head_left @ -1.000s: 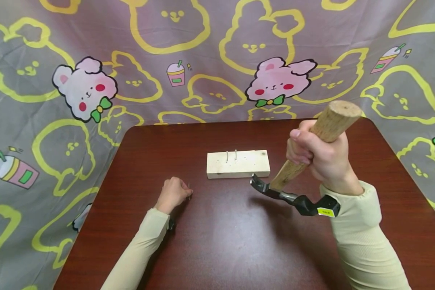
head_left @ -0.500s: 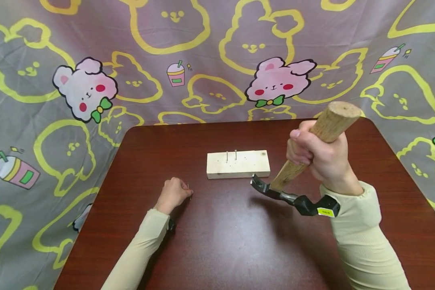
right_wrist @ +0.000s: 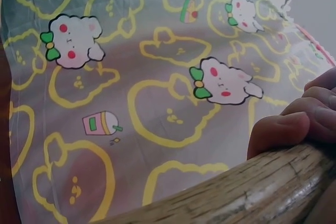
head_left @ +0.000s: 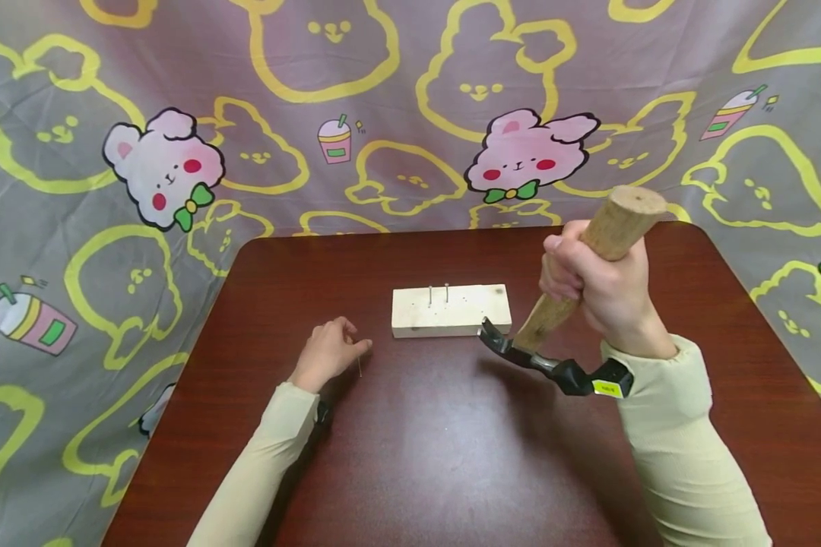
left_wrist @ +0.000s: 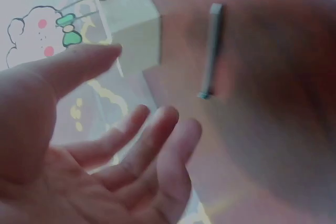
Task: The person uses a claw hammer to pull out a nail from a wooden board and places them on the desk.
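Pale wooden block (head_left: pixel 451 320): right of it, the right hand (head_left: pixel 598 281) grips a hammer (head_left: pixel 570 377); left of it, the relaxed, loosely spread left hand (head_left: pixel 327 354) should pinch the nail (left_wrist: pixel 212 51) near its head

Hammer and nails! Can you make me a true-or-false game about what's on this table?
1. The right grip holds the hammer. True.
2. The wooden block lies on the table. True.
3. Four nails stand up from the block. False: only two nails do.
4. The hammer lies flat on the table. False: the right grip holds it up.
5. The left grip is open beside a loose nail. True.
6. The block is darker than the table. False: it is paler.
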### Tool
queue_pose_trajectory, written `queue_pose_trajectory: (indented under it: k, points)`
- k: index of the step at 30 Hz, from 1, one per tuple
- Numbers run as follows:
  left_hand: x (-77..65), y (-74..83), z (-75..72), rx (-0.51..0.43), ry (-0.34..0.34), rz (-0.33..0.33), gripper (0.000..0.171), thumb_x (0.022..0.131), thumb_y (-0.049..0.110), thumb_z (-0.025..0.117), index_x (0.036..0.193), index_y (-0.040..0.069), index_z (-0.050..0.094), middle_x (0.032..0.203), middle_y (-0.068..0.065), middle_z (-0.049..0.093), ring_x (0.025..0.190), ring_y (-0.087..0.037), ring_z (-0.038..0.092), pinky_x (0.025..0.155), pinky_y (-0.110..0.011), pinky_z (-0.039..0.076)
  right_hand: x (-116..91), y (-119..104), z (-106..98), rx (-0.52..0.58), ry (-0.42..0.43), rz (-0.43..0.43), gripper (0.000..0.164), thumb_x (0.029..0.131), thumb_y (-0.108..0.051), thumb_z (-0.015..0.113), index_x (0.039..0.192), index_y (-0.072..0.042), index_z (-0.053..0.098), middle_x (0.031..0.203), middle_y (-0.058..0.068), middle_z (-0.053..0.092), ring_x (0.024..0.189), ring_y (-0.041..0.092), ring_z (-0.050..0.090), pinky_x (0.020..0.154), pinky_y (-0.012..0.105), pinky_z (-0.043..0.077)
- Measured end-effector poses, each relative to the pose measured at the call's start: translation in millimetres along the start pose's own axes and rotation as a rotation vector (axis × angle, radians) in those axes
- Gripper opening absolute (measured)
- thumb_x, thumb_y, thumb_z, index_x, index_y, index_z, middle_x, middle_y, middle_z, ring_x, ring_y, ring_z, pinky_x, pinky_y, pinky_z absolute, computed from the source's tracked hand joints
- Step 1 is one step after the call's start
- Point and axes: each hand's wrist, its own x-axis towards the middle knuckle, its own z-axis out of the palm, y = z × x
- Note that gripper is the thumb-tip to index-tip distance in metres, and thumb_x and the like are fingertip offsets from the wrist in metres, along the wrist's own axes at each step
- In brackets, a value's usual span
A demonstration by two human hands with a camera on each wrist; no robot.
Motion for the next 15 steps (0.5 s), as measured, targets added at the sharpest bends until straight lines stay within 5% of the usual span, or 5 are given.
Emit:
queue_pose_trajectory:
  k: [6, 15]
  points:
    - [12.0, 25.8, 6.9, -0.007, -0.039, 0.146, 0.062, 0.082, 0.036, 0.074, 0.131, 0.004, 0.053, 0.13, -0.016, 0.054, 0.122, -0.032, 0.051, 0.101, -0.048, 0.045, 12.6, 12.4, 2.0, -0.086, 0.059, 0.014, 0.03, 0.084, 0.011, 0.044, 0.058, -0.003, 0.045, 0.046, 0.005, 0.028, 0.039, 0.018, 0.022, 0.036, 0.028, 0.017]
    - [36.6, 60.6, 24.1, 0.104, -0.04, 0.309, 0.079, 0.077, 0.038, 0.08, 0.14, 0.005, 0.046, 0.139, -0.018, 0.046, 0.127, -0.036, 0.047, 0.105, -0.044, 0.043, 31.0, 31.7, 8.2, -0.153, 0.113, 0.032, 0.029, 0.083, 0.01, 0.049, 0.057, -0.003, 0.05, 0.044, 0.002, 0.035, 0.038, 0.016, 0.024, 0.036, 0.027, 0.021]
